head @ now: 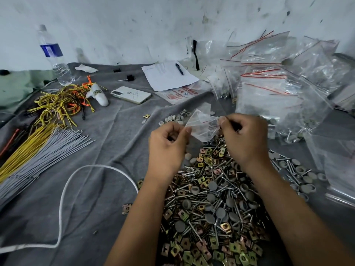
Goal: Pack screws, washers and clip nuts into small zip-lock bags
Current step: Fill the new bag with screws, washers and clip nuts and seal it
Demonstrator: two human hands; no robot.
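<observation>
Zip-lock bag [201, 125] pinched between left hand [166, 144], right hand [244, 139]

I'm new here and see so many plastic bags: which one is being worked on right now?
The small clear zip-lock bag pinched between the left hand and right hand, above the hardware heap. The others lie piled at the far right, untouched.

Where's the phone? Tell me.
In the head view the phone lies face down on the grey cloth, left of centre, between the cord tangle and the paper sheet.
</observation>
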